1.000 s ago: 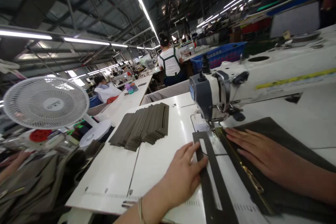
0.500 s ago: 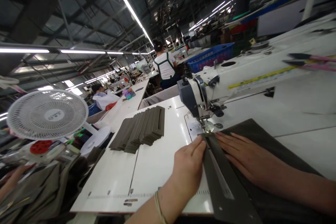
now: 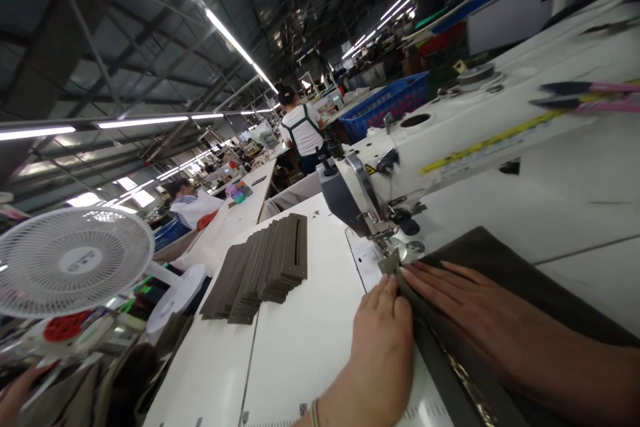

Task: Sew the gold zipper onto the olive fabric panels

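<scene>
Dark olive fabric (image 3: pixel 500 280) lies on the white sewing table, its front edge beneath the needle area of the sewing machine (image 3: pixel 350 197). My left hand (image 3: pixel 383 347) has its fingers bent and pressed together on a slotted strip at the fabric's left edge, just in front of the presser foot. Flat on the fabric beside it rests my right hand (image 3: pixel 480 313), fingers stretched out toward the needle. A shiny zipper-like line (image 3: pixel 463 373) runs along the strip below the hands.
A fanned stack of slotted olive pieces (image 3: pixel 265 267) lies left of the machine. Further left stands a white fan (image 3: pixel 80 260). Pink-handled scissors (image 3: pixel 590 97) and a yellow tape measure (image 3: pixel 490 143) lie on the machine. A person (image 3: pixel 303 127) sits ahead.
The view has shifted. The strip has turned and narrowed under my hands, its pale slot is gone from sight, and the shiny line now shows. My left hand has turned more palm-down.
</scene>
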`<state>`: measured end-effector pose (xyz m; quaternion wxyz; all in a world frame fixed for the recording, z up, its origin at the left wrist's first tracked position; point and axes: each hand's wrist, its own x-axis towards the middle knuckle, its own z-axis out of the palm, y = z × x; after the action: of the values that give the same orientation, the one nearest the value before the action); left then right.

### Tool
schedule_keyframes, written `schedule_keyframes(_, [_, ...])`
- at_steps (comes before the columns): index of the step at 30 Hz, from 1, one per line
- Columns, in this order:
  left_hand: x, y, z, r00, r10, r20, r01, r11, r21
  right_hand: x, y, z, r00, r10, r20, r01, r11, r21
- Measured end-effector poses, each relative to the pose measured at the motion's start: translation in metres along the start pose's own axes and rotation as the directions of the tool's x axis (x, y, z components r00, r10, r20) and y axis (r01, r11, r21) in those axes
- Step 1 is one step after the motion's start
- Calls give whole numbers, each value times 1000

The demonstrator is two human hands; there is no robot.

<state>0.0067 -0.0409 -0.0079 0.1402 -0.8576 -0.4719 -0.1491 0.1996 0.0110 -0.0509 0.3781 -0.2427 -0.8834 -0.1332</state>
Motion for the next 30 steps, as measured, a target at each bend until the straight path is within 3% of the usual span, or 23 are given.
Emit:
schedule_keyframes(5, [3, -6, 3, 994, 58, -88, -58, 998, 1, 5, -12, 1, 993, 116, -11, -116, 993, -27])
schedule_keyframes(10, [3, -17, 1, 990, 126, -61, -125, 992, 27, 14, -14, -4, 986, 163, -39, -162, 987, 21])
schedule_keyframes(15, [-9, -26, 15, 993, 55, -103, -54, 998, 13, 17, -11, -6, 978, 206, -33, -205, 978, 30])
schedule_keyframes(23, [-11, -27, 4, 999, 49, 2, -49, 997, 53, 15, -12, -7, 977, 213, 9, -213, 975, 63])
schedule_keyframes(30, [-8, -27, 2, 998, 53, 43, -56, 994, 92, 15, -13, -1, 971, 234, -37, -232, 971, 62])
